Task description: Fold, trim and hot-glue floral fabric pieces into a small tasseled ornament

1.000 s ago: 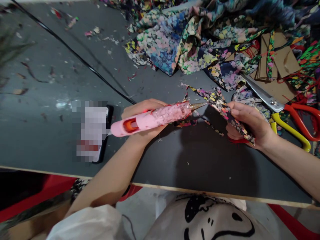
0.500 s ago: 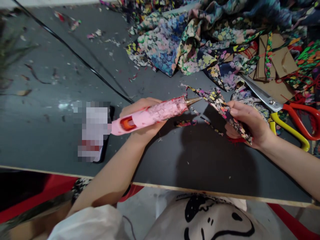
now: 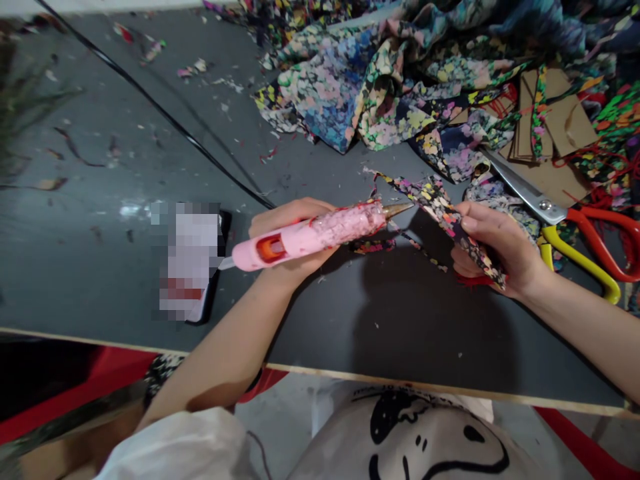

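Note:
My left hand [image 3: 293, 217] is closed around a pink glue gun [image 3: 313, 239], whose body hides most of the fingers. A glue stick pokes from its rear end, and its metal nozzle points right, at or just over a floral fabric strip [image 3: 440, 207]. I cannot tell whether the nozzle touches the cloth. My right hand [image 3: 493, 243] pinches that strip between thumb and fingers, with one end hanging toward the wrist and the other reaching up left. Below the nozzle, thin fabric scraps [image 3: 375, 247] lie on the grey table [image 3: 310, 333].
Scissors [image 3: 550, 210] with red and yellow handles lie right of my right hand. Crumpled floral fabric [image 3: 340, 93] and cardboard pieces [image 3: 565, 127] cover the back right. A phone [image 3: 213, 293] rests at left, and a black cord [image 3: 165, 113] runs to the glue gun.
My left hand has moved the glue gun slightly right, bringing its nozzle farther over the strip. The glue stick at the rear now shows more. My right hand has hardly moved.

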Demonstrator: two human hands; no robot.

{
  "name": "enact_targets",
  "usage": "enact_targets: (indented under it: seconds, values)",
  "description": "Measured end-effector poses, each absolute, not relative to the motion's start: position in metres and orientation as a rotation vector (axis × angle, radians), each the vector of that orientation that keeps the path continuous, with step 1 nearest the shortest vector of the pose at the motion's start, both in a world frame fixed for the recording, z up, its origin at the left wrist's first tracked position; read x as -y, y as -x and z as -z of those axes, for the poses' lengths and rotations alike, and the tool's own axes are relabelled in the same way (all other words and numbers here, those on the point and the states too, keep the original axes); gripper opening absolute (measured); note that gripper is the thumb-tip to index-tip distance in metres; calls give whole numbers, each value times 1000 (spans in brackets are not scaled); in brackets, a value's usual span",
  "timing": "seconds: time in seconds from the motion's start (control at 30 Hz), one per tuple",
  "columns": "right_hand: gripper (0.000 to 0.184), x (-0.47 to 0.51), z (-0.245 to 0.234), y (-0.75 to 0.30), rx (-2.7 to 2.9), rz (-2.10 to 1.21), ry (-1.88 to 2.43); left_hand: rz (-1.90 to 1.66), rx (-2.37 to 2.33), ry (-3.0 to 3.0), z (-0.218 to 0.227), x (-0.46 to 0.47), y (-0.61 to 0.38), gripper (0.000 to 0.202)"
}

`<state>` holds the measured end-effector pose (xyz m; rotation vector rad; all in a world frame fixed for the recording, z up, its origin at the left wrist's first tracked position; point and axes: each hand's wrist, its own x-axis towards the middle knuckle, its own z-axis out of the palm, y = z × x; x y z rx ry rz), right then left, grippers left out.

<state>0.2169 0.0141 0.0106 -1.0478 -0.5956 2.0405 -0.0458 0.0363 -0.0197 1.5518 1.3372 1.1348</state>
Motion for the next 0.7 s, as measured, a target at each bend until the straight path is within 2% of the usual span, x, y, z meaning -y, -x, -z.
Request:
enact_targets:
  seconds: [0.1, 0.33, 0.53, 0.7]
  values:
    - [24, -14, -11, -217, 615, -2046, 1045, -1194, -1314, -1817, 18, -37, 44, 21]
    - [27, -13, -10, -217, 655, -2030, 1044, -1226, -1209, -1986, 20, -37, 48, 16]
    - [24, -11, -8, -216, 711, -1983, 1076, -1280, -1323, -1885, 27, -32, 52, 19]
    - [26, -13, -9, -214, 711, -1935, 1103, -1141, -1389, -1748, 27, -30, 53, 21]
